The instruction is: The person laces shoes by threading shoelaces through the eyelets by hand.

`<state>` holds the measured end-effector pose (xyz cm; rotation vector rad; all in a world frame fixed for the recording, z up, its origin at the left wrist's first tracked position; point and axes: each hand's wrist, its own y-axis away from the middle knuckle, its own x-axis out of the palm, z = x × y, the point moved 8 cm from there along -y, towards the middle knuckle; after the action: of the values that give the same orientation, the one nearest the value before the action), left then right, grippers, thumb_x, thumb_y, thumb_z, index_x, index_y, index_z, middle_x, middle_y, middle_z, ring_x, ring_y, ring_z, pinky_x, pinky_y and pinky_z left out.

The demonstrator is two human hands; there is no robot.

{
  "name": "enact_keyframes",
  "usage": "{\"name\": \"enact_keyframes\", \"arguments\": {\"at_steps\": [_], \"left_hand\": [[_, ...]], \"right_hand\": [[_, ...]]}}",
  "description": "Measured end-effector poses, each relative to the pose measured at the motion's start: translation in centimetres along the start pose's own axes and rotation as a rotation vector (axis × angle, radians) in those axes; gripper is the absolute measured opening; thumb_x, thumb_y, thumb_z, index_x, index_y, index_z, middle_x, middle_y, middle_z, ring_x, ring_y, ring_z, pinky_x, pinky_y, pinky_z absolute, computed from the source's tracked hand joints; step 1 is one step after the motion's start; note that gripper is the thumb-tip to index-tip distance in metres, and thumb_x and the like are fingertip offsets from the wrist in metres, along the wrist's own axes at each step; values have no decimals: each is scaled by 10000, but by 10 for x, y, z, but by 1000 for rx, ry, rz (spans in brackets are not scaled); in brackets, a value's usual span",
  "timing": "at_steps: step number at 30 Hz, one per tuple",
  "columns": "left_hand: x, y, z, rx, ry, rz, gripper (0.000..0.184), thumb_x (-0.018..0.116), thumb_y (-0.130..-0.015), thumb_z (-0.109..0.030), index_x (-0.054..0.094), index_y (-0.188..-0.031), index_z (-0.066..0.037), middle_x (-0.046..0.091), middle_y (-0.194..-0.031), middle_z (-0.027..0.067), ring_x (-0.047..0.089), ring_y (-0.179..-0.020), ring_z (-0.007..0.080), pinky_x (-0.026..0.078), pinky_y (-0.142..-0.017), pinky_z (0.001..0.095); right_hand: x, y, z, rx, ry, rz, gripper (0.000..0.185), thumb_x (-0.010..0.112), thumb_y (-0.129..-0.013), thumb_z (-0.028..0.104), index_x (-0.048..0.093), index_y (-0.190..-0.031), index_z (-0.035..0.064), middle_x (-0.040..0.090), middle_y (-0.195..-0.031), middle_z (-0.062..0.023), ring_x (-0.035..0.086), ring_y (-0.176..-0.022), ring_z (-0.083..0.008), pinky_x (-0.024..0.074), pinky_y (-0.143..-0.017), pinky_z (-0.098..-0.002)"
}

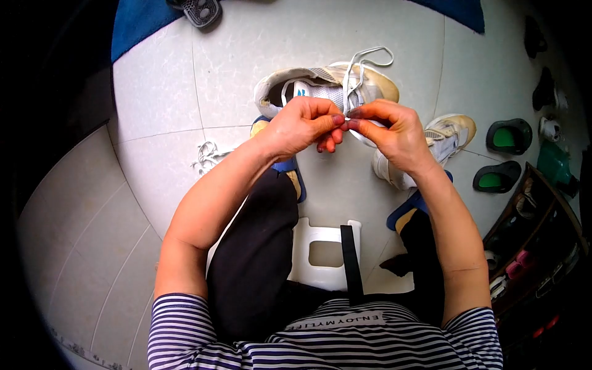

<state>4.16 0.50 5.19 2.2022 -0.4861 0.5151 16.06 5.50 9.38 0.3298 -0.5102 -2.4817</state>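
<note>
A worn white sneaker (370,83) lies in front of me with its toe to the right. A white shoelace (348,83) runs from its upper, and one part loops out past the far side. Just on the near side of this shoe, my left hand (302,126) pinches the lace between thumb and fingers. My right hand (398,132) meets it fingertip to fingertip, closed on the same lace. The exact spot where the lace passes between the fingertips is mostly hidden. Partly behind my right hand is a second white sneaker (455,134).
Loose white laces (208,155) lie on the tiled floor (160,92) at left. A white plastic stool (302,259) is under me. Green-lined slippers (509,137) and a shoe rack (524,243) stand at right. A blue mat (148,24) and a dark slipper (202,11) are farther off.
</note>
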Motion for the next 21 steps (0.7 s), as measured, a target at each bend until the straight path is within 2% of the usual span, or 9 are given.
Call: {"name": "enact_keyframes", "arguments": {"at_steps": [5, 8, 11, 13, 14, 16, 18, 20, 21], "left_hand": [[-4, -2, -1, 21, 14, 4, 152, 558, -922, -173, 593, -866, -36, 634, -734, 46, 618, -629, 112, 458, -540, 225], [-5, -3, 0, 5, 38, -18, 150, 560, -921, -171, 592, -864, -36, 630, -728, 48, 616, -622, 117, 457, -542, 225], [-5, -4, -2, -23, -33, -34, 147, 552, -924, -173, 587, -880, -38, 631, -735, 52, 613, -615, 121, 464, -547, 227], [-6, -8, 0, -44, -31, -74, 141, 538, -929, -163, 583, -885, -37, 633, -746, 55, 615, -620, 123, 467, -548, 229], [-8, -10, 2, -63, -28, -111, 136, 523, -934, -154, 580, -891, -37, 634, -758, 58, 616, -624, 126, 469, -550, 231], [-17, -17, 8, -84, 48, -182, 144, 509, -938, -147, 571, -918, -19, 634, -787, 76, 622, -651, 139, 481, -563, 241], [-25, -23, 13, -107, 125, -252, 156, 494, -942, -140, 563, -946, -1, 634, -816, 94, 628, -677, 153, 494, -576, 251], [-37, -27, 20, -127, 373, -399, 203, 479, -944, -132, 529, -1024, 48, 620, -898, 142, 635, -776, 192, 521, -643, 274], [-37, -31, 21, -94, 444, -401, 262, 487, -940, -131, 485, -1089, 85, 604, -969, 179, 629, -853, 224, 536, -718, 288]], "right_hand": [[0, -1, 4, -63, 137, 5, 152, 673, -779, 25, 640, -897, -64, 655, -827, -110, 641, -754, -156, 519, -676, -262], [2, -2, 1, -74, 141, -20, 143, 658, -789, 41, 640, -897, -52, 655, -807, -112, 629, -743, -143, 514, -670, -260], [0, -4, 1, -73, 104, -83, 124, 624, -784, 62, 629, -852, -42, 639, -756, -125, 616, -686, -169, 494, -615, -283], [-1, -8, 5, -140, 332, -84, 113, 592, -759, 82, 608, -800, -22, 609, -708, -131, 587, -623, -217, 460, -570, -316], [-3, -12, 4, -140, 331, -83, 113, 592, -759, 82, 608, -800, -22, 609, -708, -131, 587, -623, -217, 460, -570, -316], [-8, -23, 10, -256, 439, -114, 117, 609, -780, 82, 615, -839, -19, 550, -644, -59, 460, -526, -76, 369, -481, -238], [-14, -38, 4, -244, 502, -133, 116, 605, -769, 89, 611, -831, -9, 537, -632, -89, 467, -524, -98, 374, -485, -258], [-18, -54, -3, -255, 521, -158, 98, 605, -766, 79, 603, -821, -1, 555, -657, -99, 492, -540, -141, 395, -507, -275], [-16, -61, -7, -271, 585, -125, 109, 602, -774, 108, 603, -824, 10, 585, -701, -112, 546, -586, -208, 431, -549, -312]]}}
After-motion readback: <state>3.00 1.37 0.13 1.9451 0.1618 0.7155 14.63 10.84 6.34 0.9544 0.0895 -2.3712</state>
